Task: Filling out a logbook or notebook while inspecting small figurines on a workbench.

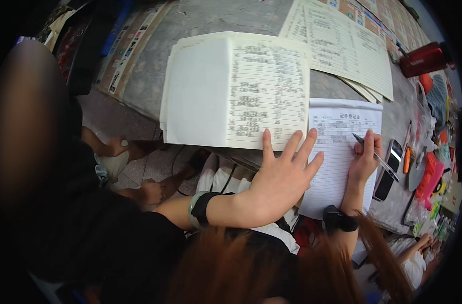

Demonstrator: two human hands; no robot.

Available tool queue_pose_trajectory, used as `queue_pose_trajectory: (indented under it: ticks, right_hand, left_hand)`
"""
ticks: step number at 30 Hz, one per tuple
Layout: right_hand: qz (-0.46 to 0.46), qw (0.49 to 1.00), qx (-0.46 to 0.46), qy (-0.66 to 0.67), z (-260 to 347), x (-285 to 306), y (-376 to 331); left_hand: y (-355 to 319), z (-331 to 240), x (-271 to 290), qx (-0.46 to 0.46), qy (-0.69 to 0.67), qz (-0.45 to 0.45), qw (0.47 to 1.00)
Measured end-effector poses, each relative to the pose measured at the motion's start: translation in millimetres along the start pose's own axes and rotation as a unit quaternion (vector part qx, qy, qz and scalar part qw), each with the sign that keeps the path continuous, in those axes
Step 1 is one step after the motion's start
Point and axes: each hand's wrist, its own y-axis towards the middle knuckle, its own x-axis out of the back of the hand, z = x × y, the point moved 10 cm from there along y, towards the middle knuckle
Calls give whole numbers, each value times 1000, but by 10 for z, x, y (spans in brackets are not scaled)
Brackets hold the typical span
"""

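My left hand [283, 177] lies with its fingers spread, its fingertips at the lower right edge of an open notebook [269, 93] and beside a form pad. Handwritten lines fill the notebook's right-hand page, while a blank white sheet [198, 93] covers the left side. In my right hand [363, 159] a clear-barrelled pen [389, 169] is gripped, its tip pointing up and left over the printed form pad [328, 175]. A few rows near the form's top carry writing. I wear bands on both wrists.
More written sheets [342, 45] lie behind the form. A black phone [388, 169], an orange-handled tool [407, 159] and a red bottle [426, 59] are on the right, near a pile of colourful items [432, 175]. Other people's hands [152, 191] show below the table's left edge.
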Motion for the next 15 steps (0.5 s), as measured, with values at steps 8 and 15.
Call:
queue_pose_trajectory:
  ticks: [8,15]
  right_hand:
    - [2,1000,7,-12,-11,-47,13]
    - [-4,1000,12,-23,54,-21,2]
  left_hand:
    - [-85,437,131,92,-22,7,996]
    - [25,627,239,97,1,-48,994]
